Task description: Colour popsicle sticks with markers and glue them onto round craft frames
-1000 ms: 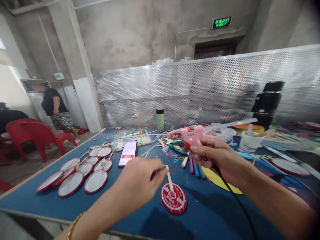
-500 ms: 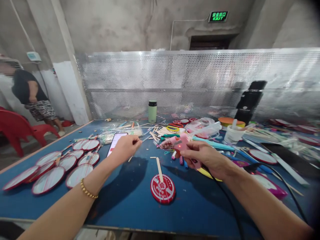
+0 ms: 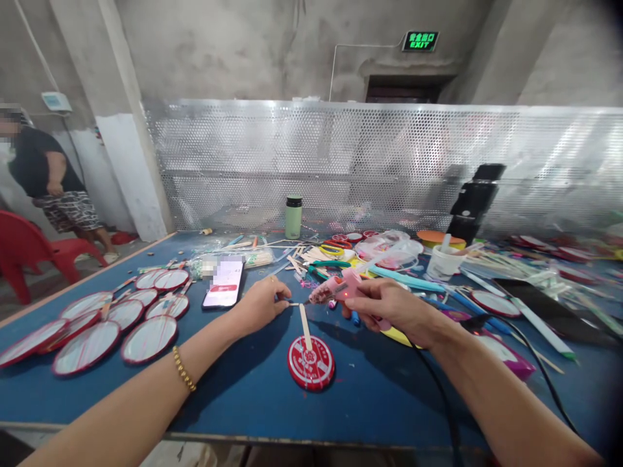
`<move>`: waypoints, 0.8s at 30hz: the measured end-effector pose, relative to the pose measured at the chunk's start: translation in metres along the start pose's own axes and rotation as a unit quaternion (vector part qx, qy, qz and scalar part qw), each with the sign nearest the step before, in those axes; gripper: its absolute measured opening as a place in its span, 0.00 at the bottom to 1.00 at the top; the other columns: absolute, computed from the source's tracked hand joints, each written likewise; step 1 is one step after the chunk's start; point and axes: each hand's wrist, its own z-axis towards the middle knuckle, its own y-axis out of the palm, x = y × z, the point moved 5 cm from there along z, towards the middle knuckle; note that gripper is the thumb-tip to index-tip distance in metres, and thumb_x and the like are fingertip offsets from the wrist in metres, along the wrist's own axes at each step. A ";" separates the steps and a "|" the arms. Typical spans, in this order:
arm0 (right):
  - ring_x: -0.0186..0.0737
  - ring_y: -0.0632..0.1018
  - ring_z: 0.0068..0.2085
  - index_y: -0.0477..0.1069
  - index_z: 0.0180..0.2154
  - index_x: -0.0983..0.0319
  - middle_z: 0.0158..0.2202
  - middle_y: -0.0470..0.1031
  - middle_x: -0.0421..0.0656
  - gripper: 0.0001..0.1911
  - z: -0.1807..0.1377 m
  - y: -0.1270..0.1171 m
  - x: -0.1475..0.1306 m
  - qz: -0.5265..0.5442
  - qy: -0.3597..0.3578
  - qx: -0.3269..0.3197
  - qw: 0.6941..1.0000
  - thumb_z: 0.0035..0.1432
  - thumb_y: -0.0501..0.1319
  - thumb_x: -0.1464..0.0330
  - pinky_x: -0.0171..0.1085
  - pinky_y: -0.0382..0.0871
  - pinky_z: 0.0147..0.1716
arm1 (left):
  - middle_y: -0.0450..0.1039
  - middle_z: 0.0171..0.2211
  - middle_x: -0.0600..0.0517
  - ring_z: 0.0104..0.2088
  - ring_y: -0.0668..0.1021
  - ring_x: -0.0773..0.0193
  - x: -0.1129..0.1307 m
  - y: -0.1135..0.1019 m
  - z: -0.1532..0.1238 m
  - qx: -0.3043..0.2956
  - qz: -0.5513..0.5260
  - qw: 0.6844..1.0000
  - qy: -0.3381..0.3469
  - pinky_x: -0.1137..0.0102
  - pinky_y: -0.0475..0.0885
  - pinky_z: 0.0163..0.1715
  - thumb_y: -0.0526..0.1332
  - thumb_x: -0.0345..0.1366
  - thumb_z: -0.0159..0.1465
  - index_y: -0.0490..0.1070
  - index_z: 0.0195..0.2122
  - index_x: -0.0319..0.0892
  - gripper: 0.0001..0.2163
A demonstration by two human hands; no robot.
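My right hand (image 3: 393, 310) grips a pink hot glue gun (image 3: 341, 288) with its red light on and its nozzle aimed left, a black cord (image 3: 440, 395) trailing back along my arm. My left hand (image 3: 263, 303) is pinched on a small wooden stick (image 3: 293, 303) right at the nozzle tip. Just below lies a round red fan (image 3: 310, 362) with a flat wooden handle (image 3: 305, 327), flat on the blue table (image 3: 243, 395).
Several finished red-rimmed fans (image 3: 107, 321) lie at the left, a phone (image 3: 224, 290) beside them. A green bottle (image 3: 293, 218), loose sticks, markers, a white cup (image 3: 445, 263) and a black device (image 3: 474, 201) crowd the back. A person (image 3: 46, 181) stands by red chairs (image 3: 29, 250).
My left hand left the fan's handle, reached up toward the phone, then came back right with a small stick to the nozzle. The glue gun has dropped lower toward the table.
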 end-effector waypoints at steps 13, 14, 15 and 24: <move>0.28 0.63 0.18 0.74 0.29 0.66 0.19 0.66 0.37 0.21 -0.001 0.004 -0.002 -0.012 -0.003 -0.003 1.000 0.53 0.65 0.52 0.30 0.51 0.17 | 0.75 0.32 0.51 0.32 0.75 0.64 0.000 0.009 0.005 -0.014 0.021 0.999 -0.024 0.71 0.67 0.32 0.59 0.24 0.59 0.74 0.31 0.41 0.07; 0.28 0.63 0.18 0.74 0.30 0.66 0.19 0.65 0.37 0.21 -0.001 0.004 -0.002 -0.015 -0.001 -0.001 1.000 0.53 0.65 0.52 0.30 0.51 0.17 | 0.75 0.32 0.51 0.32 0.75 0.64 0.000 0.009 0.006 -0.015 0.020 0.999 -0.023 0.72 0.67 0.32 0.59 0.24 0.58 0.74 0.30 0.41 0.07; 0.28 0.63 0.18 0.74 0.30 0.66 0.18 0.65 0.37 0.21 -0.001 0.004 -0.001 -0.017 0.000 -0.001 1.000 0.53 0.65 0.52 0.30 0.51 0.17 | 0.75 0.31 0.51 0.32 0.75 0.65 0.001 0.009 0.006 -0.016 0.018 0.999 -0.022 0.72 0.67 0.31 0.59 0.24 0.58 0.74 0.30 0.41 0.07; 0.28 0.64 0.18 0.75 0.30 0.66 0.17 0.66 0.38 0.22 0.000 0.003 -0.001 -0.023 -0.001 -0.005 1.000 0.54 0.64 0.51 0.30 0.52 0.17 | 0.73 0.30 0.53 0.31 0.73 0.64 0.003 0.008 0.005 -0.024 0.000 1.000 0.002 0.72 0.65 0.31 0.60 0.26 0.60 0.74 0.37 0.41 0.07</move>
